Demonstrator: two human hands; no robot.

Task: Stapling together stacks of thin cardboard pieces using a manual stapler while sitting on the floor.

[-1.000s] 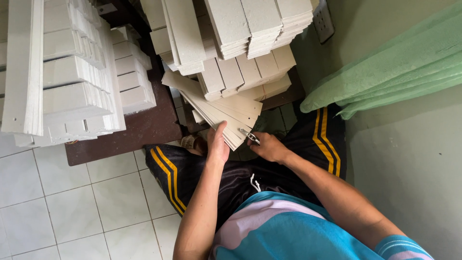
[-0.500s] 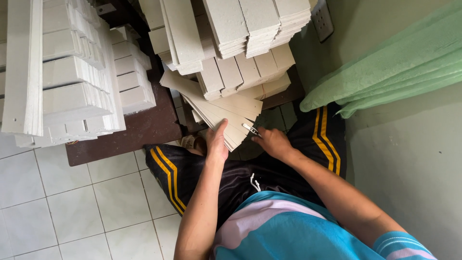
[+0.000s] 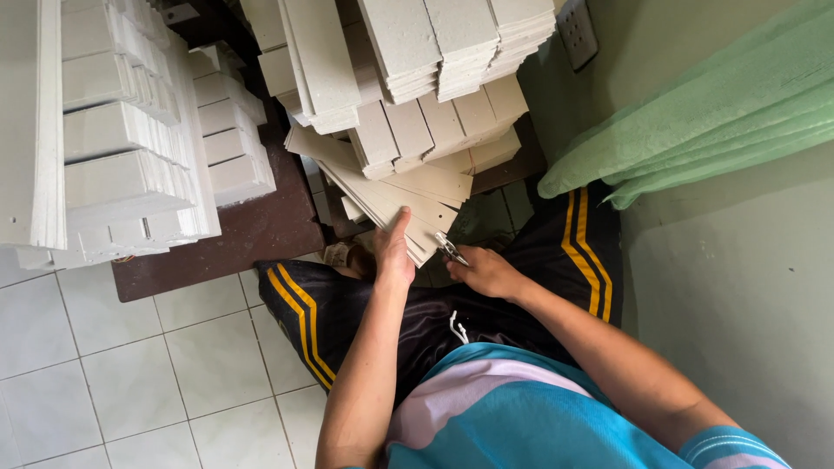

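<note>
- Compared with half a second ago, the right hand (image 3: 488,272) has slid slightly down and toward the body along the edge of the cardboard sheets (image 3: 401,208), while the left hand (image 3: 393,252) has hardly shifted.
- Those sheets are a thin sheaf of flat, pale grey-beige cardboard pieces, long and narrow, fanned a little so their cut edges step apart at the near end.
- Their long axis runs on a slant, from the far-left end under the stacked boards (image 3: 417,78) down to the near-right end by the hands; that near end points at the person's lap.
- Left-hand fingers lie flat and stretched along the sheaf's near face, pressing on it rather than curling round it; the sheets sit just beyond and under the fingertips.
- Right-hand fingers are clenched round a small metal tool (image 3: 451,249); its bright tip sticks out past the knuckles and meets the near corner of the sheaf. What kind of tool it is cannot be told.
- So the sheaf's near end lies between the two hands, touching the left fingers and the tool tip, above the black trousers with yellow stripes (image 3: 304,317).
- Beyond the fingers stand more piles of cardboard strips (image 3: 122,156) on a dark brown board (image 3: 252,234); right of the right hand hangs a green cloth (image 3: 695,113).
</note>
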